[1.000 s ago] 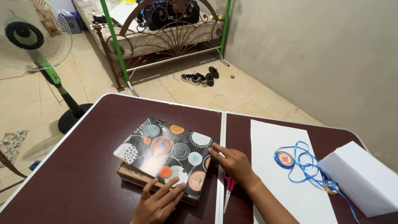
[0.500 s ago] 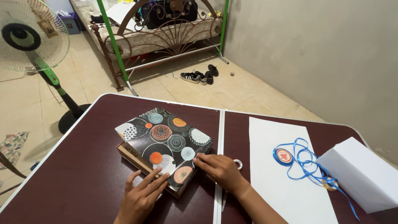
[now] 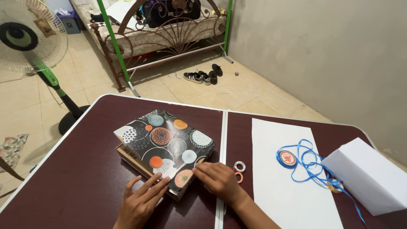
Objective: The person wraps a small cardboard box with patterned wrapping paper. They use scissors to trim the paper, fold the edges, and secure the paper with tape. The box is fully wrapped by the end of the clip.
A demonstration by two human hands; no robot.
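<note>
Box (image 3: 163, 150) under both flat hands (image 3: 218, 180)

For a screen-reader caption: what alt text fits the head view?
Two hands, left and right, press patterned wrapping paper onto a box on a maroon table; white paper and blue ribbon lie right.

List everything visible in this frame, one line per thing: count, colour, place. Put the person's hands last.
Box: one, brown cardboard, on table's left half.
Wrapping paper: one sheet, black with coloured circles, draped over the box.
Table: one, dark maroon, white-edged.
White sheet: one, flat on table's right half.
Ribbon: one, blue, loose coils on the sheet.
White box: one, table's right edge.
Small rings: two, one white, one red and yellow, beside right hand.
Fan: one, green stand, floor left.
Shoes: several, dark, floor.
Bed frame: one, brown metal, background.
Left hand: flat on the paper's near edge.
Right hand: pressing the paper's near corner.
</note>
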